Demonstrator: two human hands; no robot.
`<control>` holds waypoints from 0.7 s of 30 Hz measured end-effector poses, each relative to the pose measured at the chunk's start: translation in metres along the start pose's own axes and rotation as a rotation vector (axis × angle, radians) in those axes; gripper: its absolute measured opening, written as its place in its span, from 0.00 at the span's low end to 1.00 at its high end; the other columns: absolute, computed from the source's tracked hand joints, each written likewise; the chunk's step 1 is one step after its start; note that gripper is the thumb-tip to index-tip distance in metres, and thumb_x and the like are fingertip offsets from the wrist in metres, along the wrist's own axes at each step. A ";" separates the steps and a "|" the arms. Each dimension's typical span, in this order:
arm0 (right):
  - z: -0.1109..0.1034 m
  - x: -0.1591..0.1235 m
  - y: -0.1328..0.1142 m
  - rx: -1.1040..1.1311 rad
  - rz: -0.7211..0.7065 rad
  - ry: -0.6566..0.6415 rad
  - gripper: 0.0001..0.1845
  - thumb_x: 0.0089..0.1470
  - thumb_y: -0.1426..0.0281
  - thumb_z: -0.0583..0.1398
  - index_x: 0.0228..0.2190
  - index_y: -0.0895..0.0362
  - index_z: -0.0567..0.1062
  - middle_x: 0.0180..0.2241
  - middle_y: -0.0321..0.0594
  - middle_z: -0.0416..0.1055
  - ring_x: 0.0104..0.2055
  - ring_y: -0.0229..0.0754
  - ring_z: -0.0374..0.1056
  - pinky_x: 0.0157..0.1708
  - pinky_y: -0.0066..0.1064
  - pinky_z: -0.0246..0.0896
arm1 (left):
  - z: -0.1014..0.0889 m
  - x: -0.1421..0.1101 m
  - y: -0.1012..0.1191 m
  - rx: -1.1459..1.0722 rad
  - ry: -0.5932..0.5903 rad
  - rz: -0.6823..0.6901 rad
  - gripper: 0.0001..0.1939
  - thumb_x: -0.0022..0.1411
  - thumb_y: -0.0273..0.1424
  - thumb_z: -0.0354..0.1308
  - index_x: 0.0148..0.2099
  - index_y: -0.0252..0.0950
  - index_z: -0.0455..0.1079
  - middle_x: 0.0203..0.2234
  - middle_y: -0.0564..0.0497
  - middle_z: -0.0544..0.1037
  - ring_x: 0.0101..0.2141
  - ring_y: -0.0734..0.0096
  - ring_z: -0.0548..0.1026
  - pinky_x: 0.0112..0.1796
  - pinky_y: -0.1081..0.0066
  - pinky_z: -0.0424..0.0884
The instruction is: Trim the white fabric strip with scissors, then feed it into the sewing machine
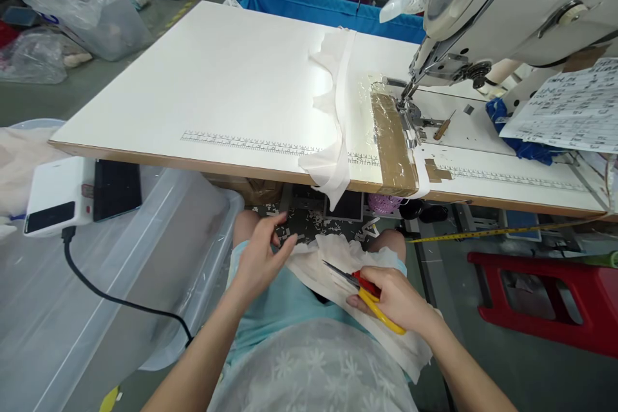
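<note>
My right hand point(396, 299) is closed round the yellow and red handles of a pair of scissors point(360, 290), whose blades point left over white fabric point(338, 264) lying on my lap. My left hand point(261, 257) hovers at the fabric's left edge with its fingers loosely spread and thumb near the cloth; it holds nothing that I can see. A long white fabric strip point(338, 109) lies across the white sewing table point(217, 77) and hangs over its front edge.
An industrial sewing machine point(506, 6) stands at the right, with brown tape point(393, 141) on the table by its needle. A clear plastic bin point(96, 283) sits at my left with a power bank point(53, 196) and cable. A red stool point(550, 299) stands at the right.
</note>
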State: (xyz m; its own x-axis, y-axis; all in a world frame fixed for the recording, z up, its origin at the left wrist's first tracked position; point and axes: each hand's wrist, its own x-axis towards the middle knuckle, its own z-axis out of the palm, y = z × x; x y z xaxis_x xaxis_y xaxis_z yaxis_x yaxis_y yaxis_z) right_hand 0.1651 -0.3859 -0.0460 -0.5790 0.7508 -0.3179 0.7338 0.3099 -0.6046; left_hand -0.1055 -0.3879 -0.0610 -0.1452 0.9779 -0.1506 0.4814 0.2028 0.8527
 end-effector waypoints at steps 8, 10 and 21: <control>-0.003 -0.023 -0.003 0.170 0.043 0.144 0.24 0.57 0.53 0.59 0.22 0.53 0.54 0.22 0.31 0.58 0.24 0.35 0.53 0.23 0.27 0.46 | 0.032 0.038 0.003 -0.153 0.020 0.050 0.20 0.63 0.47 0.49 0.38 0.37 0.72 0.37 0.46 0.78 0.41 0.60 0.74 0.42 0.68 0.70; -0.007 -0.032 0.004 0.194 0.079 0.189 0.24 0.57 0.53 0.59 0.22 0.53 0.55 0.22 0.31 0.58 0.24 0.36 0.53 0.24 0.27 0.47 | 0.025 0.030 -0.023 -0.137 0.060 -0.059 0.23 0.62 0.49 0.46 0.39 0.35 0.70 0.28 0.46 0.77 0.31 0.61 0.75 0.31 0.69 0.69; 0.006 -0.029 0.013 0.330 0.129 0.085 0.26 0.56 0.48 0.59 0.23 0.54 0.59 0.22 0.31 0.58 0.24 0.36 0.54 0.24 0.27 0.49 | 0.011 -0.054 -0.003 -0.386 -0.365 -0.203 0.20 0.63 0.47 0.53 0.49 0.39 0.70 0.30 0.48 0.76 0.28 0.64 0.73 0.29 0.71 0.67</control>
State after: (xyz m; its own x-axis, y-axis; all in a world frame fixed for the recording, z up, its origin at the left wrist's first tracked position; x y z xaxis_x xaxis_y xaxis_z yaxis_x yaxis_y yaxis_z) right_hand 0.1895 -0.4070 -0.0485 -0.4475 0.8213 -0.3537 0.6366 0.0148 -0.7711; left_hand -0.0895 -0.4402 -0.0606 0.1394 0.8897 -0.4348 0.1140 0.4218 0.8995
